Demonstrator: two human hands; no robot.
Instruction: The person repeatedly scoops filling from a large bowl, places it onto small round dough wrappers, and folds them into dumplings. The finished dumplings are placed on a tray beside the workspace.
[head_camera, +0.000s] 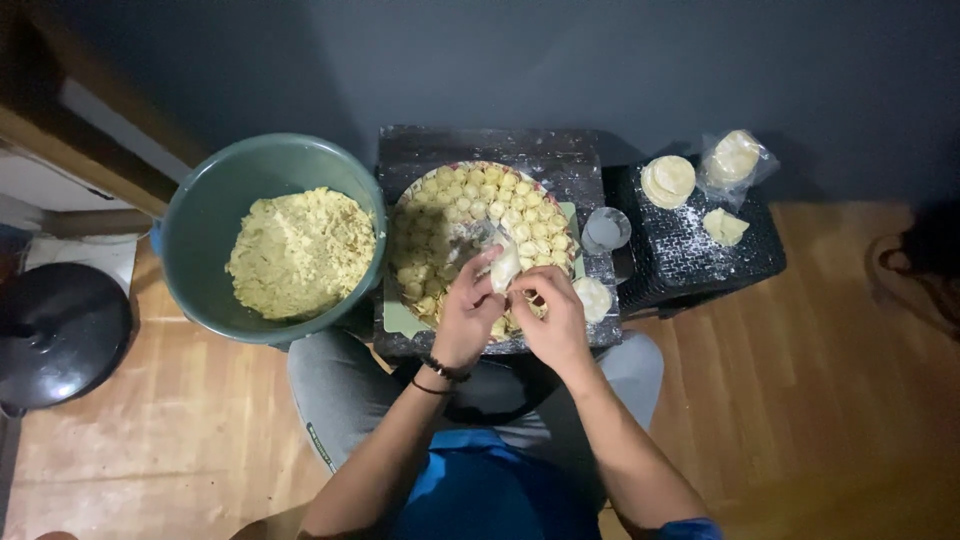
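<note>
My left hand and my right hand meet over a round tray lined with several small folded dumplings. Both hands pinch one pale dumpling between their fingertips, held just above the tray. A dark bracelet sits on my left wrist. A single round wrapper lies on the dark floured table right of my right hand. A green bucket holding yellow filling stands left of the tray.
A small cup stands right of the tray. A black stool further right carries a stack of round wrappers, a bag of wrappers and a loose wrapper. A black round lid lies far left on the wooden floor.
</note>
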